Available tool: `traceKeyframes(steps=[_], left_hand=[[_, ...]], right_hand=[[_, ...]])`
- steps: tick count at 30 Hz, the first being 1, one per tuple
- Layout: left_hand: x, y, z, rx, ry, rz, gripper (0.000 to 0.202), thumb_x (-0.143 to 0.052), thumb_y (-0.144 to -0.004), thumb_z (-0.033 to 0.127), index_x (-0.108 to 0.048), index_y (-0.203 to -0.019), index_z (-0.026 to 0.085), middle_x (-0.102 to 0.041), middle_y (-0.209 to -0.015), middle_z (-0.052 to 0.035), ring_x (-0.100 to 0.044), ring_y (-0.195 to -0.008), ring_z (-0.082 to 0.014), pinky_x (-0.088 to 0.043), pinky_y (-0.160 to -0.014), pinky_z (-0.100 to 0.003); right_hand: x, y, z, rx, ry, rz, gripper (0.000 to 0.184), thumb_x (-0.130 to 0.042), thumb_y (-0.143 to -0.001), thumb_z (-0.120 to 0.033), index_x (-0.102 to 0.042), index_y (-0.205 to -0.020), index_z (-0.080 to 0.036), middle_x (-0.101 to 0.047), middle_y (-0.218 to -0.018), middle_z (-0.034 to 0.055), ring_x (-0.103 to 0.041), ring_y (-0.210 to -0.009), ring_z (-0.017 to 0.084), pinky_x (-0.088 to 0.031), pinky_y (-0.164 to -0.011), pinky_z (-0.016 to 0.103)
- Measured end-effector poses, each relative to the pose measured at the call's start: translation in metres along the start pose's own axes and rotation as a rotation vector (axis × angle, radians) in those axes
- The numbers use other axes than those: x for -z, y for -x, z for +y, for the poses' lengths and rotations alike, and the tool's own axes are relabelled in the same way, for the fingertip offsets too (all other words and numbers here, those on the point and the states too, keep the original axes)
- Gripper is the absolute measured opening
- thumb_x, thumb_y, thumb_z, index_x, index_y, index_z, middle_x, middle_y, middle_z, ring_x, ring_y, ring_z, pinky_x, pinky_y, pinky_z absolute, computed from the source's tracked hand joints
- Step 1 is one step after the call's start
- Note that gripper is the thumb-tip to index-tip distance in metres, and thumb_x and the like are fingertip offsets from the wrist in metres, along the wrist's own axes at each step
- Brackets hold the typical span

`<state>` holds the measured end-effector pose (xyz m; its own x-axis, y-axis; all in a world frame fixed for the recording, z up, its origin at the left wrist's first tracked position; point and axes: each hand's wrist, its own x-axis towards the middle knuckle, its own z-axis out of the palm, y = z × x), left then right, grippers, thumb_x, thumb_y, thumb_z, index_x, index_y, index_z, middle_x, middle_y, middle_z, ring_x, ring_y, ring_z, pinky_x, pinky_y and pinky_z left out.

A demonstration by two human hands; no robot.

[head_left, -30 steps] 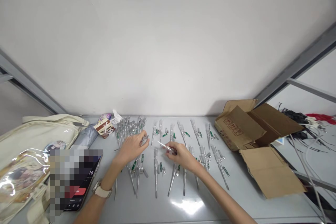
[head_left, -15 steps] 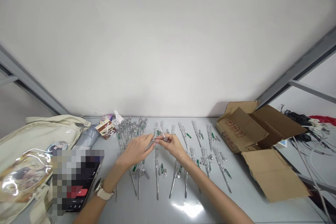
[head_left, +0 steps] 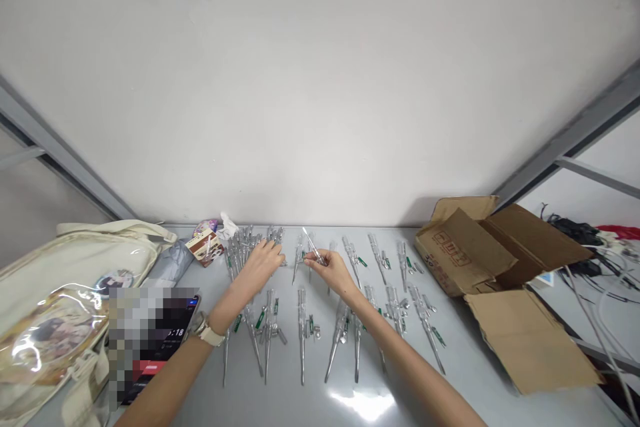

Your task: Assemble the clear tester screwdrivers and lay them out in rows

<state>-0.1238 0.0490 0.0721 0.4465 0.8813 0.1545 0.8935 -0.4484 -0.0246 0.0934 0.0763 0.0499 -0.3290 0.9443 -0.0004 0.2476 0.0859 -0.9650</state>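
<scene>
My right hand (head_left: 331, 272) pinches a clear-handled screwdriver (head_left: 309, 240), its metal shaft pointing up and left. Off to the left, my left hand (head_left: 263, 259) hovers palm down by a pile of similar screwdrivers (head_left: 244, 240), its fingers loosely bent and slightly apart. I see nothing in it, though its palm is hidden. More clear screwdrivers lie in two rows, among them one at the front middle (head_left: 302, 333) and one at the right (head_left: 425, 323). Small metal pieces (head_left: 317, 331) and green strips (head_left: 362, 260) lie beside them.
An open cardboard box (head_left: 460, 247) stands at the right, one flap spread toward me. At the left are a cream bag (head_left: 75, 247), a phone (head_left: 175, 327), a grey wrapped bundle (head_left: 173, 260) and a small brown packet (head_left: 205, 247). Dark cables (head_left: 570, 230) lie beyond the box.
My left hand has parted from my right hand and moved left toward the pile. The right hand still holds the screwdriver. The view has shifted slightly.
</scene>
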Motion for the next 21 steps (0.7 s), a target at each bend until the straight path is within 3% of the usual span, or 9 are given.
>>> traceKeyframes(steps=[6, 13, 16, 19, 21], left_hand=[[0.007, 0.004, 0.001, 0.007, -0.074, -0.001, 0.032, -0.045, -0.085, -0.002, -0.065, -0.096, 0.021, -0.063, -0.096, -0.0071, -0.057, -0.096, -0.0248, -0.036, -0.089, -0.039], [0.027, 0.010, -0.003, 0.024, -0.111, 0.015, 0.043, -0.038, -0.085, -0.003, -0.065, -0.109, 0.022, -0.065, -0.105, -0.0086, -0.056, -0.101, -0.0256, -0.038, -0.089, -0.041], [0.032, 0.012, -0.002, 0.096, -0.043, 0.038, 0.035, -0.040, -0.092, 0.009, -0.064, -0.114, 0.022, -0.066, -0.105, -0.0093, -0.058, -0.100, -0.0258, -0.040, -0.088, -0.040], [0.028, 0.006, 0.002, 0.261, 0.171, 0.061, 0.031, -0.040, -0.098, 0.030, -0.061, -0.120, 0.021, -0.068, -0.106, -0.0096, -0.062, -0.097, -0.0238, -0.044, -0.082, -0.034], [0.022, -0.004, 0.004, 0.370, 0.318, 0.060, 0.034, -0.041, -0.097, 0.035, -0.058, -0.123, 0.021, -0.069, -0.105, -0.0093, -0.064, -0.094, -0.0231, -0.045, -0.079, -0.032]], right_hand=[[0.000, 0.002, 0.005, 0.000, 0.021, -0.018, 0.025, -0.067, -0.076, -0.038, -0.075, -0.085, -0.016, -0.076, -0.092, 0.0082, -0.065, -0.083, 0.023, -0.044, -0.074, 0.032], [0.001, 0.002, 0.008, 0.002, 0.035, -0.025, 0.026, -0.066, -0.078, -0.038, -0.075, -0.088, -0.016, -0.076, -0.093, 0.0081, -0.065, -0.086, 0.023, -0.044, -0.075, 0.031], [0.000, 0.003, 0.009, 0.000, 0.041, -0.028, 0.026, -0.066, -0.078, -0.037, -0.075, -0.089, -0.016, -0.076, -0.094, 0.0081, -0.065, -0.085, 0.023, -0.044, -0.074, 0.031], [0.000, 0.004, 0.011, 0.000, 0.048, -0.028, 0.025, -0.065, -0.079, -0.037, -0.075, -0.088, -0.016, -0.076, -0.093, 0.0070, -0.064, -0.084, 0.022, -0.043, -0.073, 0.030], [0.000, 0.004, 0.011, 0.000, 0.053, -0.023, 0.024, -0.065, -0.078, -0.037, -0.075, -0.087, -0.016, -0.076, -0.092, 0.0067, -0.063, -0.082, 0.022, -0.043, -0.071, 0.030]])
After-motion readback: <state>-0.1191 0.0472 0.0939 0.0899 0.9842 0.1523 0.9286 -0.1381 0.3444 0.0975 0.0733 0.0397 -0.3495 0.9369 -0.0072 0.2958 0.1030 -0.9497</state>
